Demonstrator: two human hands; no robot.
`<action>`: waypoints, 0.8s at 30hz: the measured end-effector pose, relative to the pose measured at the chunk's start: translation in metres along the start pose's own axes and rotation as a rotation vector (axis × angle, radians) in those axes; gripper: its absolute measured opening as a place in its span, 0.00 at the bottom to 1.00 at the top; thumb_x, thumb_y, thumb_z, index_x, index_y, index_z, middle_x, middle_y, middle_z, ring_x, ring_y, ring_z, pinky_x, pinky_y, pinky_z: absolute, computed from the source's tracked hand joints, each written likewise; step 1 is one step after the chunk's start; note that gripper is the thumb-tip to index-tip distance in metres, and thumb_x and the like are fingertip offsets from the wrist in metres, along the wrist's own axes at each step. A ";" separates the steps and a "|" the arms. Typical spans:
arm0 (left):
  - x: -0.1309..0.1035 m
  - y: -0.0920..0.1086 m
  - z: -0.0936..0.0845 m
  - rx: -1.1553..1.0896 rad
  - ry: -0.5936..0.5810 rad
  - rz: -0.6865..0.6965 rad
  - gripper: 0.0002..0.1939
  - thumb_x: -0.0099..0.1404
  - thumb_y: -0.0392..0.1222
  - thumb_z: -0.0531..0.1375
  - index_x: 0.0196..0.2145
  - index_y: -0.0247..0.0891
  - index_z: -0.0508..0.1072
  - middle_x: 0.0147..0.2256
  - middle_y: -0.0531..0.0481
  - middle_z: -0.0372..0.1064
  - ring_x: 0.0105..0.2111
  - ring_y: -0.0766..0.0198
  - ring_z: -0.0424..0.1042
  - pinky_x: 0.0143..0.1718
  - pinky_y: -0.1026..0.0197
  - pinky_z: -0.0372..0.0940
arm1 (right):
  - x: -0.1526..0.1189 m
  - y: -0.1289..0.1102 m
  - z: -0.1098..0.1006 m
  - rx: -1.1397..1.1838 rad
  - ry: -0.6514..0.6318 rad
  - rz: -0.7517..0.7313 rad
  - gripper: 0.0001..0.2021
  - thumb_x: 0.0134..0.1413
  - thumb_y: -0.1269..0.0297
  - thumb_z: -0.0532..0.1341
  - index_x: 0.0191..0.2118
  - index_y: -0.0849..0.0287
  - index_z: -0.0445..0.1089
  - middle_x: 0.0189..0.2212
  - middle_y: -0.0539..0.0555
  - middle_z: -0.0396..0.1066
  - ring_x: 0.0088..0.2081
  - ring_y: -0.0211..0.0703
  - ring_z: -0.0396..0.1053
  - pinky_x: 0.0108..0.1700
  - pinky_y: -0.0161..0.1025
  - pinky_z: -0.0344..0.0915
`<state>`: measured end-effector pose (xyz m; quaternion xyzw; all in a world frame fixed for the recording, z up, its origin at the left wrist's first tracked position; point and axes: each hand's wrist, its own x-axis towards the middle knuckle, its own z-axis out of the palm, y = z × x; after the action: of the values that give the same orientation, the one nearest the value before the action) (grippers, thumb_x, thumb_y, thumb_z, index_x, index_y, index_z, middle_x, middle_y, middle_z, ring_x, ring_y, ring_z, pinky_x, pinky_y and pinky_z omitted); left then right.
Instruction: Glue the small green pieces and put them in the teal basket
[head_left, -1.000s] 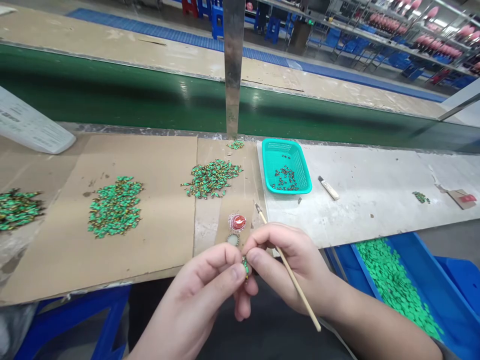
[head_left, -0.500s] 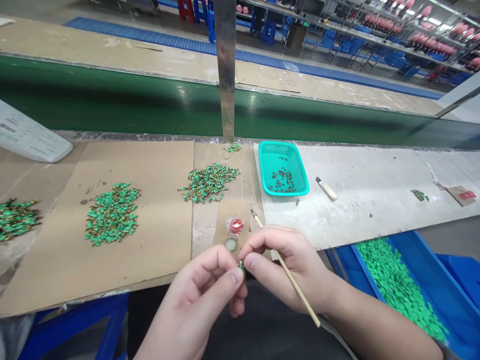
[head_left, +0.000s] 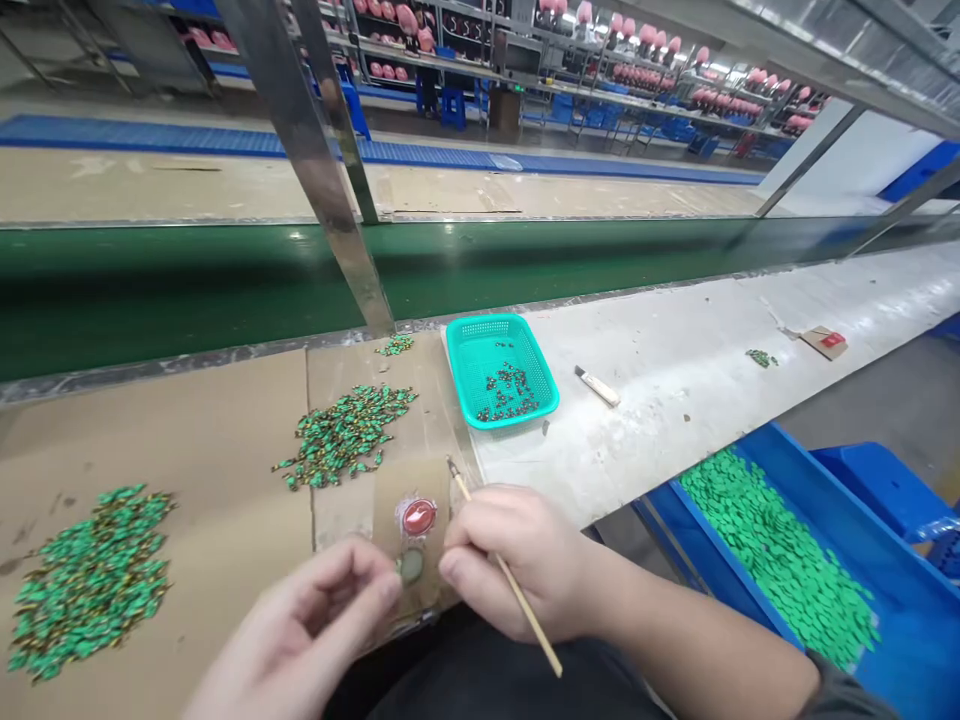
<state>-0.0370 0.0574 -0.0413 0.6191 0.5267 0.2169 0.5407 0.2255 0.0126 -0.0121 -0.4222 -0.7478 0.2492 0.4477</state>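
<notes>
My right hand (head_left: 517,560) is closed, with a thin paintbrush (head_left: 529,612) tucked in it, bristles pointing away over the cardboard. Its thumb and forefinger press together; whether a small piece is between them is hidden. To its left, my left hand (head_left: 315,625) is blurred, thumb and fingertips pinched near each other; what they hold, if anything, I cannot make out. Between the hands lies a small round grey-green cap (head_left: 411,566). Just beyond it is a cap with red paint (head_left: 418,517). A pile of small green and gold-brown pieces (head_left: 349,435) lies farther left.
A turquoise basket (head_left: 551,405) holds small dark pieces. Right of it lies a white-handled tool (head_left: 598,387). Another green-and-gold pile (head_left: 94,580) is at left. A blue bin (head_left: 900,630) with green flat pieces stands at lower right. A metal post (head_left: 315,160) rises behind the table.
My hands have come apart; before, they met at a small green and metallic piece. The left hand has shifted left and down. My view has turned right, and the brush stays in the right hand.
</notes>
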 end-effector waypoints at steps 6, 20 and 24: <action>0.091 0.039 -0.040 0.541 0.306 -0.027 0.16 0.71 0.58 0.65 0.35 0.46 0.86 0.34 0.48 0.86 0.38 0.44 0.84 0.42 0.48 0.75 | -0.023 0.021 -0.005 0.096 0.098 0.125 0.26 0.90 0.48 0.56 0.32 0.51 0.61 0.27 0.47 0.64 0.29 0.42 0.64 0.34 0.40 0.61; 0.127 0.048 -0.060 0.675 0.325 -0.093 0.14 0.83 0.51 0.72 0.51 0.37 0.86 0.49 0.47 0.87 0.46 0.50 0.87 0.49 0.46 0.84 | -0.054 0.030 -0.017 0.235 0.248 0.402 0.28 0.90 0.40 0.54 0.46 0.53 0.83 0.33 0.52 0.73 0.35 0.48 0.70 0.41 0.44 0.71; 0.100 0.045 -0.090 0.680 0.470 -0.115 0.17 0.84 0.55 0.70 0.47 0.37 0.84 0.42 0.51 0.84 0.39 0.54 0.85 0.43 0.50 0.82 | -0.057 0.031 -0.014 0.426 0.318 0.603 0.18 0.80 0.41 0.69 0.48 0.52 0.78 0.33 0.50 0.75 0.36 0.47 0.75 0.40 0.42 0.75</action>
<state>-0.0583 0.1919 -0.0017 0.6656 0.7110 0.1356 0.1816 0.2641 -0.0199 -0.0547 -0.5538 -0.4432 0.4504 0.5423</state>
